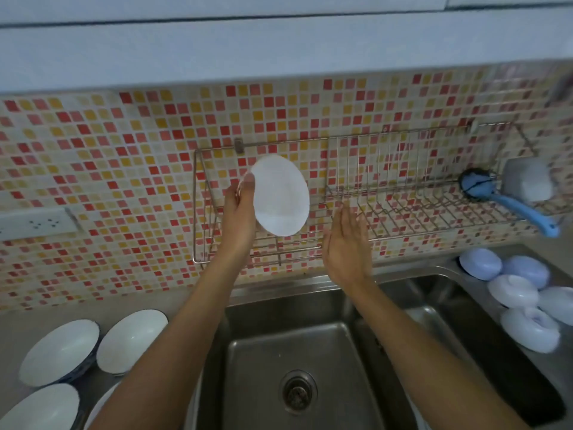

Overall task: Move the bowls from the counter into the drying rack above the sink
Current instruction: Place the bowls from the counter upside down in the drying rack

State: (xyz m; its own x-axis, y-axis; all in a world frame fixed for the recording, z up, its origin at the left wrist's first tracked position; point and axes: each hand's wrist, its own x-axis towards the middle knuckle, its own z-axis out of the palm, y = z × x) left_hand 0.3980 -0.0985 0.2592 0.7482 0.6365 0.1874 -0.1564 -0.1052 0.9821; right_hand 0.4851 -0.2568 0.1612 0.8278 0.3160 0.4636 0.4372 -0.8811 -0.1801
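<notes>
Step in hand: racking one bowl; the person holds a white bowl (280,195) up on edge in front of the left section of the wire drying rack (403,209), its opening turned toward the camera.
Left hand (240,212): gripping the bowl by its left rim, thumb over the front edge, the other fingers hidden behind it.
Right hand (345,243): empty, fingers spread open, just right of the bowl and below it, not touching it.
Rack contents: no bowls seen in it; a blue dish brush (502,197) lies at its right end.
Waiting on the counter (12,333): several white bowls at lower left, the nearest pair (93,346) side by side.
Progress: judged early.
Next move: likely lowering the bowl between the rack wires, kept on edge so that it seats; the free hand could steady it.
</notes>
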